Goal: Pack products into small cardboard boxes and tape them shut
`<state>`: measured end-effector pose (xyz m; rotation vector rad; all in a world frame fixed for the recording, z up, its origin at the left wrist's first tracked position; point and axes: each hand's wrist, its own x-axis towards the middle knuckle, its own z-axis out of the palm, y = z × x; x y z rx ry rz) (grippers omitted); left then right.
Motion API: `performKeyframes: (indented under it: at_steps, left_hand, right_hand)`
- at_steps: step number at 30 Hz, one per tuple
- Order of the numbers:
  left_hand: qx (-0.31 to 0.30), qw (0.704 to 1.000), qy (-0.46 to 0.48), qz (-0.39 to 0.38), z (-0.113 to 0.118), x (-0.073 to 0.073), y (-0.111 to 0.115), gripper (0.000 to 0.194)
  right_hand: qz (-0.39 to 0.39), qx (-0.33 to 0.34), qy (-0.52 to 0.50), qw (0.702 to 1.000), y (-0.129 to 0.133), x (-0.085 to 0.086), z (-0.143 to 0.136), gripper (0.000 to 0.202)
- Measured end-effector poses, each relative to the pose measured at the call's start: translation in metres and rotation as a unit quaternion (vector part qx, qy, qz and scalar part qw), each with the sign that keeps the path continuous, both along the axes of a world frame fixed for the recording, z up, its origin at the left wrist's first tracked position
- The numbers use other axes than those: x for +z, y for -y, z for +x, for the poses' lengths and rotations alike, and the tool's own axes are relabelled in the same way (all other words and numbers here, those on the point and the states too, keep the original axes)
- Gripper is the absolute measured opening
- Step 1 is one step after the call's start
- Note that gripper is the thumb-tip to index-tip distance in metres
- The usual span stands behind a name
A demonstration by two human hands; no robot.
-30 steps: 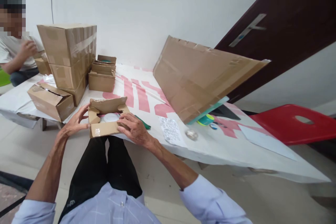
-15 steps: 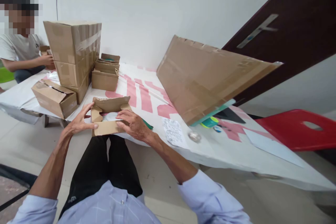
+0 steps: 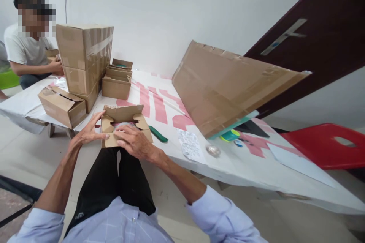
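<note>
A small open cardboard box [image 3: 124,112] sits at the table's near edge, its back flap raised. My left hand [image 3: 92,131] grips the box's left side, fingers behind and thumb on the front flap. My right hand [image 3: 135,140] lies over the box's front right part, with its fingers bent at the front flap and opening. Something pale and rounded shows inside, partly hidden by my right fingers. A green cutter [image 3: 158,134] lies on the cloth just right of the box.
Stacked cartons [image 3: 82,57], open small boxes [image 3: 116,85] and a closed carton [image 3: 62,105] stand left. A large cardboard sheet [image 3: 228,87] leans at right. A printed paper [image 3: 190,145], tape roll [image 3: 230,135] and red chair [image 3: 327,144] are right. A person [image 3: 31,51] sits far left.
My right hand has moved left across the box's front flap, and the green cutter shows more fully. My left hand keeps its hold. The view has shifted slightly.
</note>
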<state>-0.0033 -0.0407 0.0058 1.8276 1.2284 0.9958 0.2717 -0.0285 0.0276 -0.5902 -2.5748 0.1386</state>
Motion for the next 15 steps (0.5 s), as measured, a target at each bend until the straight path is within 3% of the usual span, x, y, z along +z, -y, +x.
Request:
performKeyframes:
  at_steps: [8, 11, 15]
  left_hand:
    - [-0.018, 1.000, 0.006, 0.017, -0.001, 0.001, 0.001, 0.117]
    - [-0.021, 1.000, 0.003, 0.015, 0.000, 0.002, 0.002, 0.117]
    - [-0.021, 1.000, -0.005, 0.015, 0.003, 0.007, 0.003, 0.117]
  right_hand:
    - [-0.037, -0.171, 0.143, 0.974, -0.048, 0.019, 0.043, 0.022]
    - [-0.016, -0.162, 0.154, 0.975, -0.053, 0.025, 0.038, 0.018]
    - [-0.032, -0.110, 0.205, 0.972, -0.065, 0.034, 0.018, 0.026]
